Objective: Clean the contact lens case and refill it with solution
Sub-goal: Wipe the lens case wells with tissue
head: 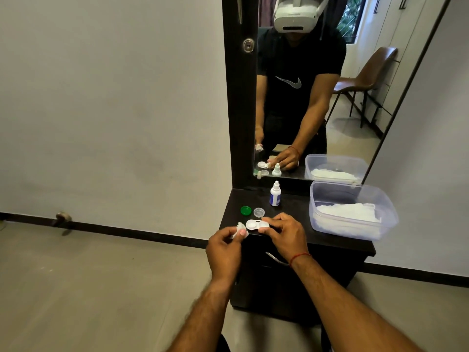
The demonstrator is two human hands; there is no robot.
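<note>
Left hand [224,246]: fingers and thumb pinch a small wad of tissue [240,227], just beside the case's left well.
Right hand [284,235]: fingertips grip the right end of the lens case [256,224]; hold looks light.
Lens case: both wells uncapped, at the front left corner of the table [294,199]; whether it rests there or is lifted, I cannot tell.
Risk here: a firm wipe against so slight a grip could twist the case free and send it over the edge to the floor; shreds of tissue may stay in a well.
Green cap [245,210] and clear cap [259,212]: loose, side by side, just behind the case; a sweeping hand could knock them off.
Solution bottle [275,195]: upright, farther back, its cap on; likely easily toppled by a hasty reach.
Plastic tub [327,196]: at the right, holding spare tissues [347,212].
Mirror [355,97]: behind everything.
</note>
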